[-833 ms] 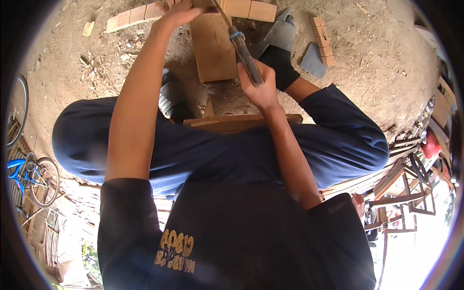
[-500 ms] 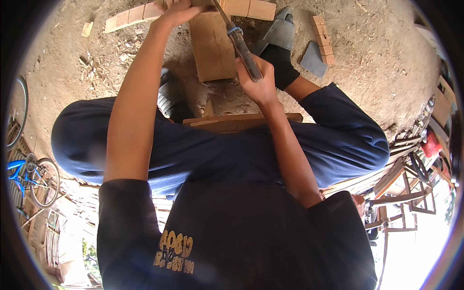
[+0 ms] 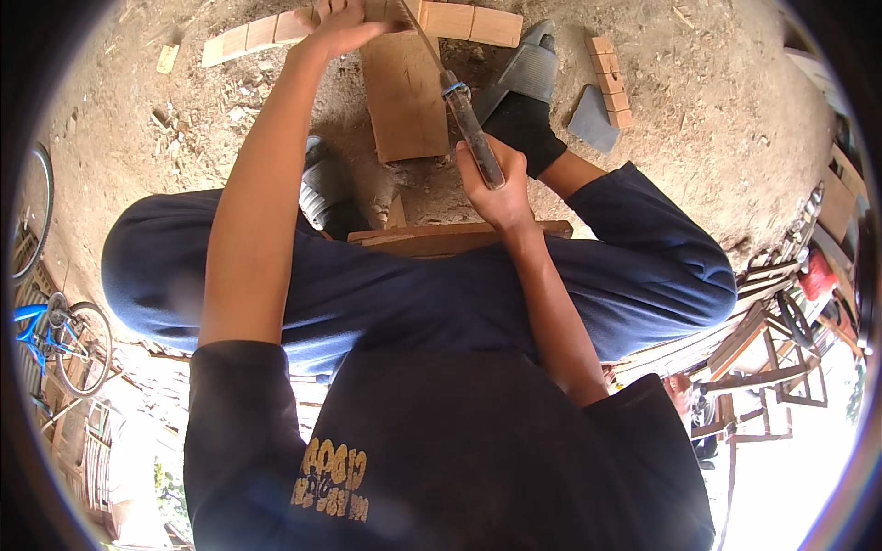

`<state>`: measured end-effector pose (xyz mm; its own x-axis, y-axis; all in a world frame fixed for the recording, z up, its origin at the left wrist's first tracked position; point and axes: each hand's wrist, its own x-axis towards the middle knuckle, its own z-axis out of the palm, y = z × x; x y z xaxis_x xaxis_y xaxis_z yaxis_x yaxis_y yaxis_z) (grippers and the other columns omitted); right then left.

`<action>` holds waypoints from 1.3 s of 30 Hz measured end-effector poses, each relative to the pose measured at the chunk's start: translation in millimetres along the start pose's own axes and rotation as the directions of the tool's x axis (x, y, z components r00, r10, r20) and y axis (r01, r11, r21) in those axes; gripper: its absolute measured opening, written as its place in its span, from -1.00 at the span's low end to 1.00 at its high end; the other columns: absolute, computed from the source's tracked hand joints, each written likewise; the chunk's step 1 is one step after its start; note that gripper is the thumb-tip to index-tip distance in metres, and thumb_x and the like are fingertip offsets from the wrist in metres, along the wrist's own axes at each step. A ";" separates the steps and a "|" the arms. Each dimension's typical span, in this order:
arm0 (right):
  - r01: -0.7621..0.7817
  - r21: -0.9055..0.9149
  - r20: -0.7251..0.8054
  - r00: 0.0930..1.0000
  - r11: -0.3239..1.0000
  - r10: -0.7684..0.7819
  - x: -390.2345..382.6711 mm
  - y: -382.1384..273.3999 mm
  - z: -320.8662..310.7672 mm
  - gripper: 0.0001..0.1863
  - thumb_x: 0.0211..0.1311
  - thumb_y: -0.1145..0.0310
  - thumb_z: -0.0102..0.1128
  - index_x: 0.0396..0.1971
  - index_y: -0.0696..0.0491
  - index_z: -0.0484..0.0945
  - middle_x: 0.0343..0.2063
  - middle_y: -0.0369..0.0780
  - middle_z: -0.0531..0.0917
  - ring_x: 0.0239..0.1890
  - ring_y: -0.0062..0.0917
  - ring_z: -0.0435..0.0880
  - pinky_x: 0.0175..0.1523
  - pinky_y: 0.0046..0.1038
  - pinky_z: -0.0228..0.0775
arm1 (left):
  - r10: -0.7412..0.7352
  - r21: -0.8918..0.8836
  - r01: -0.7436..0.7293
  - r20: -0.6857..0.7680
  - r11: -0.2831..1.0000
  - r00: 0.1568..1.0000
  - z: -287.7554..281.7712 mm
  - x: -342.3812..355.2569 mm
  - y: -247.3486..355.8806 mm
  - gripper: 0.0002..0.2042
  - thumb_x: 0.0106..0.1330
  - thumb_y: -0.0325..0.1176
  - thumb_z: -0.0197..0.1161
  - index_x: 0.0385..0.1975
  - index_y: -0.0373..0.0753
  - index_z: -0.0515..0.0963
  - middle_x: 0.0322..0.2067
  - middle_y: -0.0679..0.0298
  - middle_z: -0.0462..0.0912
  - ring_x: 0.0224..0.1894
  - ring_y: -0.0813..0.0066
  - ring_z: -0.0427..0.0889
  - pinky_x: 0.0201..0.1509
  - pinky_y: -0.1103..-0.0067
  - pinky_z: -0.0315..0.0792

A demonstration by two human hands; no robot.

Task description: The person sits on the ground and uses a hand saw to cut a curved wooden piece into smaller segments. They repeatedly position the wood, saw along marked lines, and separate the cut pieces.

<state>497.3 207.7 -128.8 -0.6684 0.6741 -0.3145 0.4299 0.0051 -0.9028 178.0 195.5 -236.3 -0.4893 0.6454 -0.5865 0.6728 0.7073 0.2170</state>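
Note:
At the top of the head view, my left hand lies spread on a strip of light wood, its thumb stretched toward the blade. Several cross lines divide that strip, which runs on to the right past the blade. My right hand is wrapped around the straight dark handle of a handsaw with a blue band where the handle meets the blade. The narrow blade slants up and left across the strip; its far end is out of the picture. Under the strip is a thick wooden block on the ground.
A short notched wood strip and a dark grey flat piece lie right of my sandalled foot. A wooden board is close to my lap. A blue bicycle stands at far left, wooden frames at far right.
My right hand has drawn the handsaw back toward my body and slightly right. My left hand has stayed on the strip.

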 end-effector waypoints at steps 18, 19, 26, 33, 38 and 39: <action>0.040 -0.024 -0.015 0.999 0.999 -0.040 14.6 -8.8 9.0 -0.82 0.33 0.45 0.22 -0.46 0.20 0.54 -0.68 -0.36 0.42 -0.56 -0.79 0.32 -0.47 -0.55 0.24 | 0.068 0.022 -0.066 -0.082 0.998 0.994 11.2 3.6 -8.1 0.18 0.02 0.24 0.48 0.48 -0.35 -0.05 0.47 -0.17 -0.16 0.54 -0.22 -0.35 0.50 -0.18 -0.34; 0.047 -0.026 -0.019 0.999 0.999 -0.048 7.6 -5.1 6.8 -0.81 0.34 0.45 0.22 -0.47 0.20 0.53 -0.68 -0.37 0.42 -0.55 -0.79 0.32 -0.47 -0.55 0.23 | 0.069 0.022 -0.067 -0.103 0.998 0.992 9.1 6.0 -7.5 0.17 0.02 0.23 0.48 0.48 -0.35 -0.04 0.47 -0.17 -0.15 0.53 -0.22 -0.34 0.50 -0.19 -0.33; 0.066 -0.040 -0.015 0.998 0.997 -0.066 27.2 -5.4 10.5 -0.74 0.37 0.43 0.20 -0.53 0.19 0.47 -0.68 -0.41 0.35 -0.54 -0.80 0.25 -0.48 -0.56 0.16 | 0.070 0.007 -0.069 -0.097 0.998 0.993 13.4 -4.3 3.0 0.14 0.04 0.21 0.48 0.47 -0.36 -0.01 0.47 -0.18 -0.11 0.53 -0.22 -0.31 0.50 -0.18 -0.30; -0.033 0.005 -0.048 0.998 0.999 0.033 1.5 0.3 7.3 -0.75 0.32 0.43 0.20 -0.54 0.21 0.47 -0.72 -0.23 0.43 -0.59 -0.72 0.33 -0.46 -0.46 0.33 | 0.032 0.004 -0.032 -0.057 0.999 0.998 -4.0 -11.8 12.9 0.18 0.05 0.21 0.46 0.51 -0.35 -0.09 0.50 -0.18 -0.18 0.55 -0.22 -0.37 0.51 -0.19 -0.38; -0.011 0.011 0.045 0.999 1.000 0.010 30.8 -10.7 17.0 -0.75 0.38 0.39 0.23 -0.50 0.17 0.50 -0.62 -0.47 0.38 -0.51 -0.82 0.27 -0.47 -0.58 0.13 | 0.000 0.028 0.001 -0.062 1.000 0.998 1.5 -13.3 -0.6 0.21 0.05 0.23 0.46 0.53 -0.34 -0.14 0.53 -0.19 -0.24 0.56 -0.21 -0.41 0.53 -0.15 -0.43; 0.011 0.025 0.058 0.998 1.000 -0.013 25.8 -3.8 13.4 -0.75 0.39 0.39 0.22 -0.50 0.17 0.50 -0.62 -0.47 0.38 -0.51 -0.82 0.27 -0.47 -0.59 0.13 | -0.001 0.010 0.001 -0.067 1.000 0.998 1.1 -13.0 -6.4 0.22 0.05 0.23 0.46 0.53 -0.34 -0.15 0.53 -0.19 -0.25 0.56 -0.21 -0.41 0.53 -0.15 -0.43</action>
<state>470.2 215.1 -137.4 -0.7078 0.6300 -0.3195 0.4072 -0.0057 -0.9133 180.6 182.2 -230.9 -0.5260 0.6628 -0.5328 0.6777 0.7052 0.2082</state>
